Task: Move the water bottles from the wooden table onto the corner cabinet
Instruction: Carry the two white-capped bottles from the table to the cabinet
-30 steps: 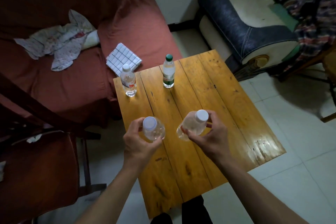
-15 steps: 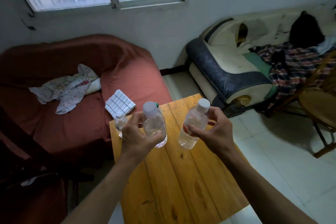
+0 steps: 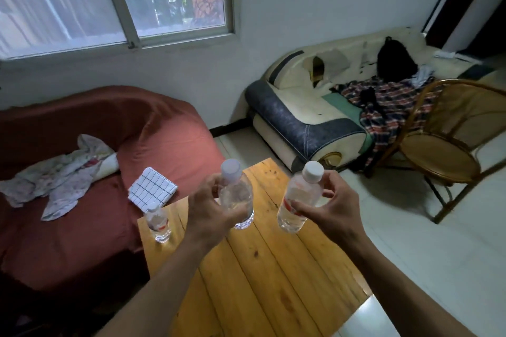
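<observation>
Both hands are up over the wooden table (image 3: 262, 268), each one carrying a water bottle clear of the boards. The left hand (image 3: 209, 213) is wrapping its fingers round a clear bottle (image 3: 236, 197) with a pale cap, holding it close to upright. The right hand (image 3: 327, 206) is pinching a white-capped bottle (image 3: 298, 198) between thumb and fingers, its top leaning a little to the right. A third bottle (image 3: 158, 223) is standing on the table's far left corner, just beside the red sofa (image 3: 82, 227), where a checked cloth (image 3: 152, 189) is lying.
</observation>
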`<state>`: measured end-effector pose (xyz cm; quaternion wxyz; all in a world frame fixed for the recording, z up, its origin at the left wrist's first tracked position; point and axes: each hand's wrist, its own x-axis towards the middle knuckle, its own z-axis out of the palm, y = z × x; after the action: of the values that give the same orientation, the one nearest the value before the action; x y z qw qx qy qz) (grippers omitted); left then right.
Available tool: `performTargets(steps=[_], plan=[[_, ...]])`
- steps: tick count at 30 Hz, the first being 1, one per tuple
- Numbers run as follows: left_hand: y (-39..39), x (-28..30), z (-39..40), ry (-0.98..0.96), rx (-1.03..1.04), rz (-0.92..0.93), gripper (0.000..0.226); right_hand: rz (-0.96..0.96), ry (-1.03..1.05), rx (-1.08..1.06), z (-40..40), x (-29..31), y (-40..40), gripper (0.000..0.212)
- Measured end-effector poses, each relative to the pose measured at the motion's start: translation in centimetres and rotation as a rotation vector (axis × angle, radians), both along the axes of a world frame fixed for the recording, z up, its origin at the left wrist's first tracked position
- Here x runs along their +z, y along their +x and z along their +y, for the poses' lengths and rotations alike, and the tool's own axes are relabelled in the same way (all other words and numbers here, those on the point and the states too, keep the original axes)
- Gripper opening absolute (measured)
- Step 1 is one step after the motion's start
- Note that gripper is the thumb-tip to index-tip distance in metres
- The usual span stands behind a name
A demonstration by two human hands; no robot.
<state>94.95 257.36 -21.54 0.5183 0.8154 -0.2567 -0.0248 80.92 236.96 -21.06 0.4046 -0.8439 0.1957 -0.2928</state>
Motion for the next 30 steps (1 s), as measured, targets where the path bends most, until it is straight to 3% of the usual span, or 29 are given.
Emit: performTargets(steps=[12, 20, 30], plan=[[-6.2, -1.2, -0.6, -0.033, -0.497, -0.092, 0.055, 0.081, -0.035, -0.457, 7.2, 1.8, -14.7, 0.064], [-15.9, 0.9, -4.1, -0.029, -0.803, -0.133, 0.055, 0.047, -0.001, -0.807, 12.0, 3.6, -27.6, 0.051], [-31.6, 4.3, -8.3, -0.1, -1.052, -0.079, 0.056, 0.009, -0.021, -1.102, 16.1, 5.7, -45.0, 0.055]])
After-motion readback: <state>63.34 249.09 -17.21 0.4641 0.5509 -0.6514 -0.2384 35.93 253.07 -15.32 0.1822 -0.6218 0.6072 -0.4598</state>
